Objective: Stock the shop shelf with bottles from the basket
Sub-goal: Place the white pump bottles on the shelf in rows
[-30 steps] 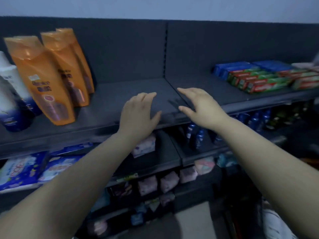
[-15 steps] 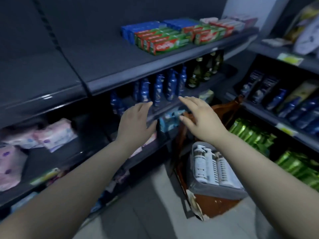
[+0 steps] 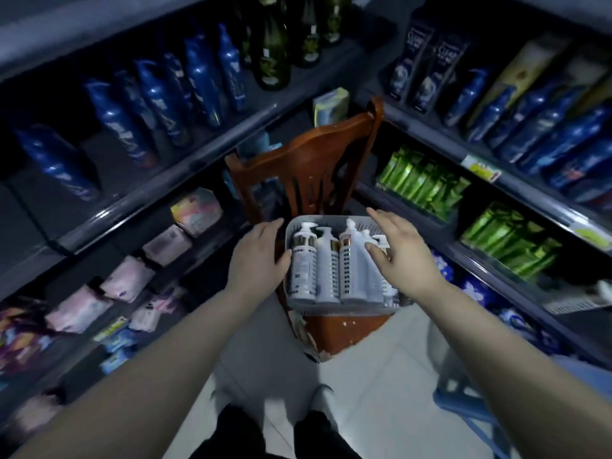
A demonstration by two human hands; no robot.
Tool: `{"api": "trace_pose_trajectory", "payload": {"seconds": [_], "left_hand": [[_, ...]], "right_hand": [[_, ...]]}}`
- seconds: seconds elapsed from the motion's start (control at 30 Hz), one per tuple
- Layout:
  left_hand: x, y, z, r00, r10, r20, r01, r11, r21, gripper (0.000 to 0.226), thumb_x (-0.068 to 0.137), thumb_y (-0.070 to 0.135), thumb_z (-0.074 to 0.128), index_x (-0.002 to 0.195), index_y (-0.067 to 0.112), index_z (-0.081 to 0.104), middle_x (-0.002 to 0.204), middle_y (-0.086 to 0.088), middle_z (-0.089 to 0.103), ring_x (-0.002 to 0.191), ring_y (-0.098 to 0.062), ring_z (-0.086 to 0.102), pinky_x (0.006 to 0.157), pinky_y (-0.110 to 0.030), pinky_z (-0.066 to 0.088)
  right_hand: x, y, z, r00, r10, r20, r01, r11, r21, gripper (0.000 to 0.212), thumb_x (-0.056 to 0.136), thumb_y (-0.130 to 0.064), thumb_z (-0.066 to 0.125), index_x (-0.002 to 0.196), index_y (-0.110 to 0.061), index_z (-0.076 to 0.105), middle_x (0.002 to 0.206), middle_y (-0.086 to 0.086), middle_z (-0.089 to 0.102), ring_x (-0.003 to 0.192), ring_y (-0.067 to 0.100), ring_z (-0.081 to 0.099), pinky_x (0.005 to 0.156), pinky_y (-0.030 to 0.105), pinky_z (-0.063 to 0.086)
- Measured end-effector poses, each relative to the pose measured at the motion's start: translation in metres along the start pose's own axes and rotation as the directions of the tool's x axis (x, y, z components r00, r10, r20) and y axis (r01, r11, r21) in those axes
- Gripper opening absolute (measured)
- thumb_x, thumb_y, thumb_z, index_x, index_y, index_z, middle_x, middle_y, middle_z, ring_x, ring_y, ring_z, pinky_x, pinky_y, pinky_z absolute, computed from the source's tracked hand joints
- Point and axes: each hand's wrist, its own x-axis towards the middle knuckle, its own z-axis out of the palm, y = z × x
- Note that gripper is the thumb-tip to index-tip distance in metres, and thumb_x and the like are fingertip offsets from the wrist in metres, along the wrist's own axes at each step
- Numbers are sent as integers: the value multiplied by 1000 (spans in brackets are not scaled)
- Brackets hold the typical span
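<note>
Bottles (image 3: 326, 263), white with pump tops, are packed side by side in a grey basket (image 3: 337, 306) on the seat of a brown wooden chair (image 3: 308, 154), in the corner between two shelf units. The left grip (image 3: 256, 256) is released, its fingers loosely spread at the basket's left wall; whether it touches cannot be told. The right grip (image 3: 402, 250) is also released, spread over the rightmost bottles and grasping nothing. Blue bottles (image 3: 155, 91) stand on the left shelf (image 3: 165, 177).
</note>
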Motion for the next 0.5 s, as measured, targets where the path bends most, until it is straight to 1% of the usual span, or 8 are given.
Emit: {"api": "trace_pose_trajectory", "payload": {"seconds": [0.07,0.2,0.3,0.37,0.43,0.5], "left_hand": [[5,-3,21,999,-16,46,17,1000,-24,55,89,30,59,139,11,45,134,-12,53,121,-29,50,97,-36,40],[22,-21,60,979,-89,185,97,995,-37,60,90,30,60,143,14,38,138,-11,47,123,-28,47,96,-37,42],[39,-39,87,962,-124,245,150,985,-89,62,87,29,63,143,20,38,137,-10,48,123,-27,48,94,-36,43],[49,-52,105,947,-144,286,189,972,-137,63,86,29,65,142,25,37,136,-8,48,122,-23,47,93,-33,42],[60,-64,123,924,-159,348,227,960,-164,64,86,29,65,143,27,35,136,-6,45,122,-21,45,95,-33,42],[70,-73,143,902,-173,395,251,955,-156,63,85,30,64,141,27,36,134,-4,45,122,-20,45,98,-37,44]], "right_hand": [[-3,19,14,996,85,32,-86,996,24,58,91,-22,60,145,-13,40,143,14,47,132,32,41,106,47,39],[-4,44,53,972,221,84,-226,973,49,63,91,-25,60,148,-17,34,148,12,42,137,31,37,110,45,34],[1,52,81,934,338,113,-343,939,28,66,92,-25,60,150,-17,30,151,9,37,139,28,34,110,40,30],[7,59,101,909,396,133,-405,913,45,68,91,-26,60,151,-18,27,152,9,36,139,28,33,111,40,30],[15,69,119,884,438,160,-451,891,48,71,91,-26,60,152,-17,23,153,10,33,140,28,31,112,41,30],[24,80,138,856,486,177,-500,865,45,74,92,-27,60,153,-17,19,154,10,30,140,29,29,112,41,30]]}}
